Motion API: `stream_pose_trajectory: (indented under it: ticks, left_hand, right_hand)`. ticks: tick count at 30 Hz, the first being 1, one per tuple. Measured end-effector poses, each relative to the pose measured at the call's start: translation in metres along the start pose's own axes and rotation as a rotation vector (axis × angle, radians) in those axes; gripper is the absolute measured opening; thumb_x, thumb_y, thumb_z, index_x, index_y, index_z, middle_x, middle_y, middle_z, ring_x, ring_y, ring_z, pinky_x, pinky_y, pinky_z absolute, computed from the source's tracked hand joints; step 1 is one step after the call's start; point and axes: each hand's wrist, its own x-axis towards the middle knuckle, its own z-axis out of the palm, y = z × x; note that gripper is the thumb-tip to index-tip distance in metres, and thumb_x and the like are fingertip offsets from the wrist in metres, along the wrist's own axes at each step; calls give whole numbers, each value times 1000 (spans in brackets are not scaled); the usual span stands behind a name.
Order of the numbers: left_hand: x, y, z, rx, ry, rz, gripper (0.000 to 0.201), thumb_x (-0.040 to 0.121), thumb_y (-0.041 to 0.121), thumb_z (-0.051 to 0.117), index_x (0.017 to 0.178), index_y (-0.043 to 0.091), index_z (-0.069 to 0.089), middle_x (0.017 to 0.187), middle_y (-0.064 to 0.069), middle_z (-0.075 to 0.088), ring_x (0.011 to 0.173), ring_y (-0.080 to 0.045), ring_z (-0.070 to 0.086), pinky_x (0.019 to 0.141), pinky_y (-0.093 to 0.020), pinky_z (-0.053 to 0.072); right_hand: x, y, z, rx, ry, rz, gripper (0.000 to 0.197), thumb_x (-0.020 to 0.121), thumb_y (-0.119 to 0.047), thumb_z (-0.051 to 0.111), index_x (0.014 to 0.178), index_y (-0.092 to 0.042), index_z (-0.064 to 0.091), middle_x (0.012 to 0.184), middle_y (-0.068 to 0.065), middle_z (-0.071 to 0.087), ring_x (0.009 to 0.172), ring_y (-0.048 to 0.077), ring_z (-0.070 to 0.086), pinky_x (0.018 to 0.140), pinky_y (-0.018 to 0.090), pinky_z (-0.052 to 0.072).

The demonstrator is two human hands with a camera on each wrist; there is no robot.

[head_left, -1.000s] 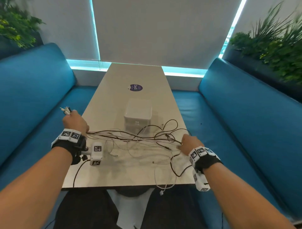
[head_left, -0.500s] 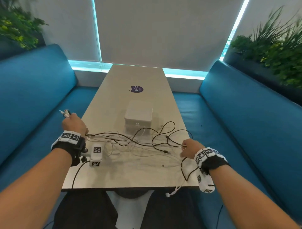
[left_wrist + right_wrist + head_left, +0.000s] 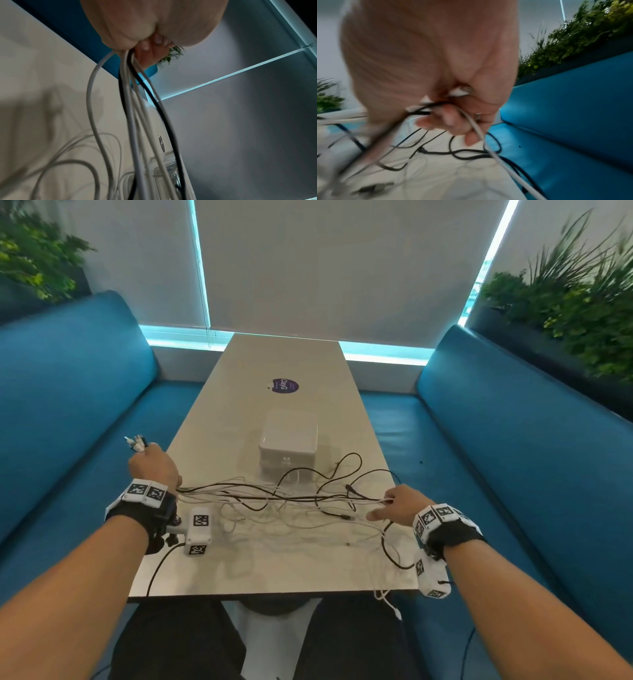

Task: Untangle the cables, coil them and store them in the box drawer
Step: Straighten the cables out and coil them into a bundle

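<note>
- A tangle of thin cables (image 3: 281, 501), some white and some black, is stretched across the near half of a pale, matte table (image 3: 284, 361), its long axis running left to right between a person's two hands.
- The left hand (image 3: 154, 465), past the table's left edge, is closed in a fist round one end of the bundle; several white and dark plug ends (image 3: 136, 442) stick out beyond the knuckles, pointing away and to the left.
- The left wrist view shows round, smooth-jacketed strands, four or so pale grey-white and one black (image 3: 154, 102), leaving the fist side by side.
- The right hand (image 3: 399, 505), near the table's right edge, has its fingers curled round white and black strands; the right wrist view is blurred, but a white cable (image 3: 477, 129) passes under the curled fingers.
- Slack loops lie on the tabletop between the hands, and one white end (image 3: 394, 609) dangles over the near edge.
- A white, round-cornered drawer box (image 3: 288, 445) sits just beyond the tangle, its front facing the person.
- Blue padded benches (image 3: 513, 440) flank the table.
</note>
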Motion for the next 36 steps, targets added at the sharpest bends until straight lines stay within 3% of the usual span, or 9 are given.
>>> stream_pose_trajectory:
  ticks: [4, 6, 11, 15, 19, 22, 25, 30, 36]
  left_hand:
    - [-17, 6, 8, -14, -36, -1, 51, 98, 32, 33, 132, -3, 50, 127, -30, 59, 112, -47, 62, 92, -57, 54]
    - [-22, 7, 13, -2, -53, 9, 49, 100, 30, 33, 132, -3, 51, 127, -30, 59, 112, -47, 61, 93, -57, 54]
    - [-21, -1, 14, 21, -33, 3, 53, 96, 34, 33, 130, -2, 53, 126, -29, 60, 112, -47, 62, 94, -57, 53]
    - [-9, -12, 5, 39, -16, 2, 57, 93, 36, 31, 128, -3, 53, 123, -30, 61, 110, -48, 62, 93, -57, 53]
    - [-5, -17, 5, 40, -21, -4, 61, 88, 38, 29, 126, -2, 54, 122, -31, 61, 109, -49, 62, 93, -59, 53]
    - [-17, -12, 13, 46, -40, 17, 60, 90, 37, 29, 127, -3, 53, 122, -32, 60, 109, -49, 62, 93, -60, 53]
    - [-25, -10, 18, 55, -50, 33, 57, 92, 35, 29, 126, -4, 53, 122, -32, 60, 109, -49, 61, 93, -60, 52]
    - [-25, -9, 22, 67, -51, 61, 60, 90, 41, 30, 123, -2, 56, 120, -31, 61, 108, -49, 62, 93, -60, 52]
    - [-14, -2, 14, 18, -37, 42, 64, 84, 41, 30, 124, -4, 54, 122, -32, 60, 111, -50, 60, 96, -61, 50]
  right_hand:
    - [-1, 4, 3, -454, 148, 39, 8, 81, -25, 58, 89, -24, 60, 94, -3, 68, 94, 21, 64, 83, 38, 34]
    - [1, 6, -2, -541, 251, 50, 21, 87, -14, 47, 96, -24, 63, 103, 1, 68, 98, 25, 65, 83, 38, 38]
    - [4, 9, -7, -359, 258, 65, 26, 94, -40, 59, 101, -15, 64, 106, 10, 64, 94, 32, 64, 75, 35, 50]
    - [6, 18, 5, -133, 161, 174, 69, 60, -73, 74, 98, -19, 55, 99, 1, 61, 91, 25, 62, 72, 35, 51]
    - [0, 20, 14, -245, 67, 236, 73, 60, -54, 83, 114, -19, 48, 117, 5, 55, 111, 28, 59, 94, 42, 47]
    - [0, 15, 11, -366, 142, 131, 25, 87, -26, 61, 110, -17, 59, 116, 7, 62, 104, 29, 62, 86, 37, 50]
    - [1, 10, 8, -333, 170, 88, 24, 94, -36, 55, 104, -14, 61, 107, 8, 62, 91, 28, 61, 75, 35, 50]
    - [-1, 7, 13, -240, 149, 61, 67, 68, -83, 59, 87, -20, 61, 89, 0, 61, 80, 21, 59, 67, 32, 48]
    - [-1, 19, 11, -200, 50, 24, 60, 62, -42, 84, 107, -21, 50, 107, 1, 61, 92, 24, 61, 79, 35, 52]
